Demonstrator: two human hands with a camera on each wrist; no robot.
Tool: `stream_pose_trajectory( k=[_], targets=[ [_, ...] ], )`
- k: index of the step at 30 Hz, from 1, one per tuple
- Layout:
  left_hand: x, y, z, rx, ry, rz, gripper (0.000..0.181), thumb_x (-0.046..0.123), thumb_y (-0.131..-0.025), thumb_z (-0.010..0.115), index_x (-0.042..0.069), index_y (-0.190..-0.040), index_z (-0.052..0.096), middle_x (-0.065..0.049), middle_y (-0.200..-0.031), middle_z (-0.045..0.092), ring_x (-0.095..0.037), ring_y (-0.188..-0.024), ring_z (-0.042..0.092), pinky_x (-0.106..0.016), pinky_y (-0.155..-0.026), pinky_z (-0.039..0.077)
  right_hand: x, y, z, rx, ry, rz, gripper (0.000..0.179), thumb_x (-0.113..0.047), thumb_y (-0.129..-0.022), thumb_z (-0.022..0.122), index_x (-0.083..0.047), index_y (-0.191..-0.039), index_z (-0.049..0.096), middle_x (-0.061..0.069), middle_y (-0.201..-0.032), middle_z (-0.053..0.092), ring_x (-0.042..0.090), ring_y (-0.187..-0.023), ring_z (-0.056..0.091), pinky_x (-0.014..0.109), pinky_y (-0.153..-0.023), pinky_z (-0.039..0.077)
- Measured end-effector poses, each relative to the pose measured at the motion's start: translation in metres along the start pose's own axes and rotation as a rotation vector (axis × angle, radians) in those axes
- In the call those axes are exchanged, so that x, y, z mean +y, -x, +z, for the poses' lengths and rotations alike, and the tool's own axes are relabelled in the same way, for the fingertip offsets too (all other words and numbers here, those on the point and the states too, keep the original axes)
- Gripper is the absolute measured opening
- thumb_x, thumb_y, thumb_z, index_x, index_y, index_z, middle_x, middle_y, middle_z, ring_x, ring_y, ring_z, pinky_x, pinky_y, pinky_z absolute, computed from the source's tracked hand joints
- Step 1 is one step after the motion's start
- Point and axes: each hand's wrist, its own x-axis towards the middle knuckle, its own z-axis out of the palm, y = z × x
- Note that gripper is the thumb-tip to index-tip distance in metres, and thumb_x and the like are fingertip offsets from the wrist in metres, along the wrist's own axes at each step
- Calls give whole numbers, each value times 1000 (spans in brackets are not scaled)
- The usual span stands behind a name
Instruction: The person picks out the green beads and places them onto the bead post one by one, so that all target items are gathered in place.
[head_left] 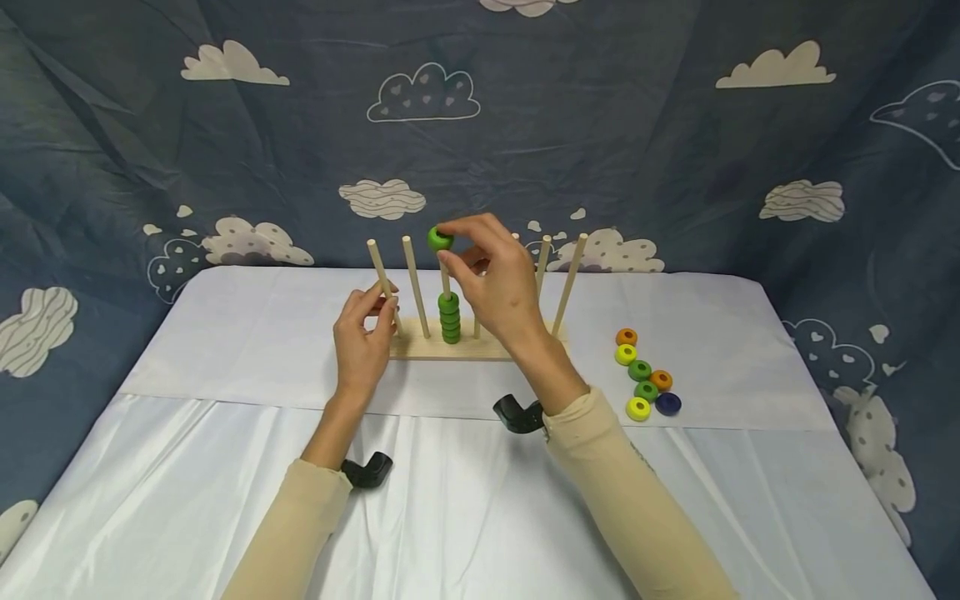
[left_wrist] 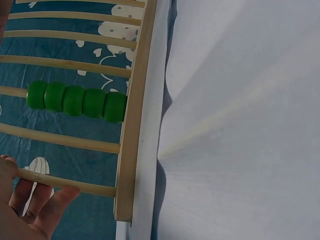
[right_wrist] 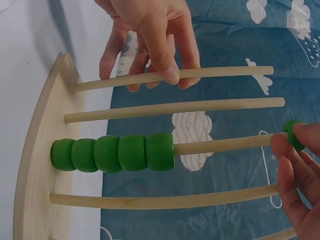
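Presently, your wooden rack [head_left: 420,353] has one peg partly filled: five green beads [head_left: 450,319] sit stacked at the foot of its third peg [head_left: 446,279], counted from the rack's left end. A sixth green bead [head_left: 438,242] is at that peg's upper tip, pinched between the thumb and forefinger of your right hand [head_left: 504,279]; whether the tip has entered its hole cannot be told. Your left hand [head_left: 362,340] grips the rack's leftmost peg [head_left: 377,260] between thumb and fingers. The rack's six other pegs show no beads along their visible lengths. To the right of the rack, on the tabletop [head_left: 262,358], lie seven loose beads: two green [head_left: 642,375], two yellow [head_left: 626,359], two orange [head_left: 626,342], one dark blue [head_left: 668,407]. Judged by colour, your green column appears well advanced, with the pinched bead and two loose green ones unplaced; none of the other colours shows on the rack.
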Motion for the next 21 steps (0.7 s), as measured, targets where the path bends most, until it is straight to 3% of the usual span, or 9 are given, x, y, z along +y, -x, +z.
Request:
stream_pose_trajectory(
  k=[5,11,15,18,21],
  targets=[
    [0,0,-1,-2,0,0,18,8,-101,68,5,-116,76,-18,-96,62,-29,-92,68,-25,-64,68,0,1,0,-12,7,7,25,-11,-95,77,-7,-120,75,9,-114,71,20,-78,71,33,-71,64],
    [-1,0,0,-6,10,6,18,9,-102,67,4,-117,75,-19,-96,62,-43,-95,68,-32,-64,69,1,4,-2,-41,-3,23,29,-10,-95,77,-5,-123,74,10,-110,69,20,-73,70,30,-66,61],
    [-1,0,0,2,-4,12,18,9,-102,67,4,-116,76,-18,-95,61,-32,-92,69,-36,-64,70,3,5,-3,-60,-5,10,31,-9,-95,77,-4,-125,72,11,-112,68,21,-76,70,33,-70,63],
    [0,0,0,5,-10,13,18,9,-101,67,5,-116,76,-17,-95,61,-18,-90,67,-33,-63,69,3,5,-4,-72,-13,4,32,-8,-95,76,-4,-126,71,12,-114,67,20,-77,70,34,-71,63],
    [0,0,0,4,-6,9,18,9,-101,68,6,-117,76,-17,-95,61,-12,-89,65,-32,-64,69,5,6,-5,-81,-38,8,33,-7,-95,76,-4,-127,70,11,-117,66,19,-79,70,33,-72,63]
  ],
)
